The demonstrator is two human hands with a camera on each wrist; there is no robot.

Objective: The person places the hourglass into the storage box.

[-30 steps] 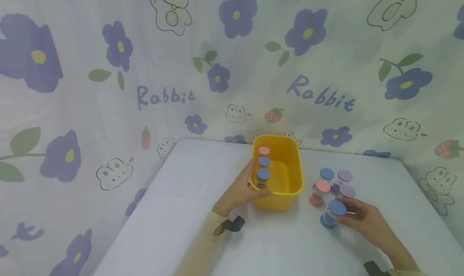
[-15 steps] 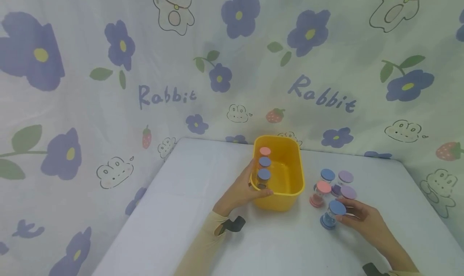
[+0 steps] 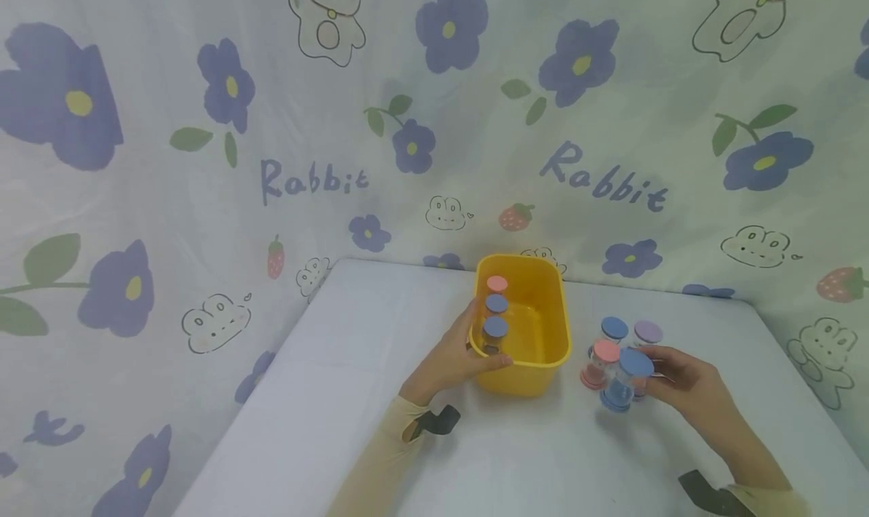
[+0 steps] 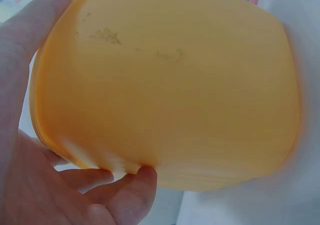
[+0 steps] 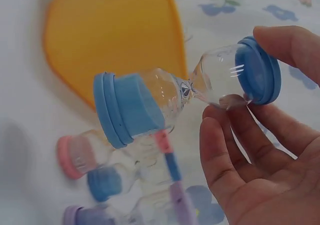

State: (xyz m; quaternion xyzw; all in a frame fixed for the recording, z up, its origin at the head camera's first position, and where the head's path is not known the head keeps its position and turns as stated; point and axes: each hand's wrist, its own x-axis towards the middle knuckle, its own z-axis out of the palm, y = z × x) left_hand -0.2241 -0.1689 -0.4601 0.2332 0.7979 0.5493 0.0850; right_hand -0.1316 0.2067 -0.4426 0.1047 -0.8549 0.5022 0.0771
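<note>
My right hand (image 3: 689, 385) pinches a blue-capped hourglass (image 3: 636, 363) by its upper end, just above the table. The right wrist view has this hourglass lying sideways across the picture, blue sand (image 5: 145, 105) gathered in its lower bulb. Beside it stand a pink hourglass (image 3: 605, 352), another blue hourglass (image 3: 614, 328) and a purple hourglass (image 3: 648, 332); a further one is mostly hidden behind my fingers. My left hand (image 3: 444, 366) grips the near left corner of a yellow bin (image 3: 516, 381), thumb at the front rim. In the left wrist view, fingertips (image 4: 142, 177) press its wall.
Inside the bin, a pink-capped hourglass (image 3: 497, 284) and two blue-capped hourglasses (image 3: 495, 326) form a row along the left wall. The white table (image 3: 360, 328) backs onto a curtain (image 3: 380, 87) printed with flowers and rabbits.
My right hand has lifted the blue hourglass off the table and moved it slightly away from me, covering a purple hourglass. The left hand and the bin stay put.
</note>
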